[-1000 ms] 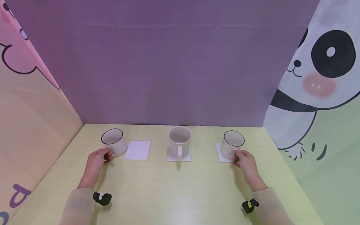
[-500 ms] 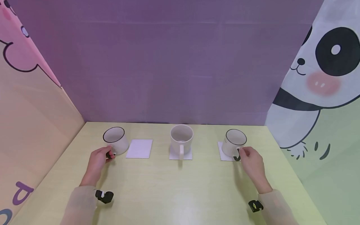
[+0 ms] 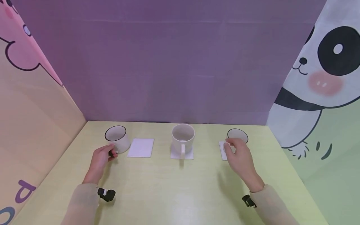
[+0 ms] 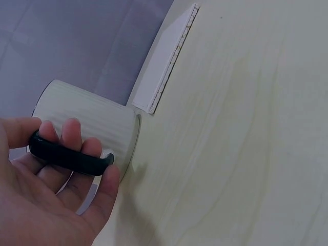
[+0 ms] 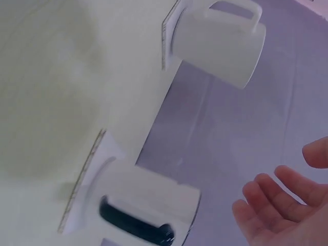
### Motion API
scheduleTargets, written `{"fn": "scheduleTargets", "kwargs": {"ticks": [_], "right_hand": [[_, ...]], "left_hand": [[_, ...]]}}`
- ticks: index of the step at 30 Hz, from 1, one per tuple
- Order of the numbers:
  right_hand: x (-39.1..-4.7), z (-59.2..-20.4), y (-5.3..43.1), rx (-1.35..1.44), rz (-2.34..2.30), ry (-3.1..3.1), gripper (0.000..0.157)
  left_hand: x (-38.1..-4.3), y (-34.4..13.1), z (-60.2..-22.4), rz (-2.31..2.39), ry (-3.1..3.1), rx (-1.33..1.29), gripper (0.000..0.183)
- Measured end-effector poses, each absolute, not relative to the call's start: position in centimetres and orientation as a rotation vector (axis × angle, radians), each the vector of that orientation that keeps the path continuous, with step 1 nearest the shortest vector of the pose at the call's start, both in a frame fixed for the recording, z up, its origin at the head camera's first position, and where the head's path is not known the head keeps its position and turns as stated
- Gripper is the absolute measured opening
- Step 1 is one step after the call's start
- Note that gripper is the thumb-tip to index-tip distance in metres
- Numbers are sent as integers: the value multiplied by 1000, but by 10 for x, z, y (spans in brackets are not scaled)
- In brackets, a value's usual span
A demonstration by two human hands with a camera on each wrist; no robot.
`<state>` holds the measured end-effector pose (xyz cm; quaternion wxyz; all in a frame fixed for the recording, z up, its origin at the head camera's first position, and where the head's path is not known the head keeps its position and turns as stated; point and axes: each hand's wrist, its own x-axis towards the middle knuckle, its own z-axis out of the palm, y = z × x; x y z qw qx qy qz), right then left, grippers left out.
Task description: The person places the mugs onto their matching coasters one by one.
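Note:
In the head view a white mug (image 3: pixel 122 144) with a dark rim stands on the table at the left. My left hand (image 3: pixel 99 161) holds its dark handle (image 4: pixel 66 155), fingers hooked through it in the left wrist view. Just right of that mug lies a white square coaster (image 3: pixel 140 147). A second dark-rimmed mug (image 3: pixel 237 133) stands on a coaster (image 3: pixel 223 150) at the right, partly hidden by my right hand (image 3: pixel 242 162). That hand is off the mug; the right wrist view shows its fingers apart from the dark-handled mug, holding nothing.
A plain white mug (image 3: pixel 183 137) rests on a coaster (image 3: pixel 190 154) in the middle, handle toward me. Behind the pale wooden table (image 3: pixel 168 187) rises a purple backdrop (image 3: pixel 168 62). Printed panels flank it, with a panda (image 3: pixel 298 125) on the right.
My right hand has let go of the right mug's handle and lifted in front of the mug. The left hand keeps its hold. The whole view has shifted slightly.

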<state>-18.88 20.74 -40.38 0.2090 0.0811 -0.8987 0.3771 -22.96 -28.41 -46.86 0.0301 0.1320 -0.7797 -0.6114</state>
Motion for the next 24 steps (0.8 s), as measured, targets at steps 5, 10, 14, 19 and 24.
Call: {"fn": "scheduleTargets", "kwargs": {"ticks": [5, 10, 14, 19, 24], "right_hand": [[-193, -399, 189, 356, 1045, -2474, 24], [-195, -396, 173, 414, 1028, -2514, 25], [-198, -394, 159, 483, 991, -2514, 25], [-204, -390, 143, 556, 959, -2513, 25], [-208, -386, 128, 665, 988, -2460, 23]], "left_hand": [[-229, -284, -468, -1889, -2394, 389, 43], [-227, -284, -469, -1900, -2395, 383, 42], [-228, -286, -469, -1911, -2390, 378, 41], [-229, -286, -468, -1927, -2369, 398, 40], [-228, -285, -467, -1931, -2357, 405, 39]]}}
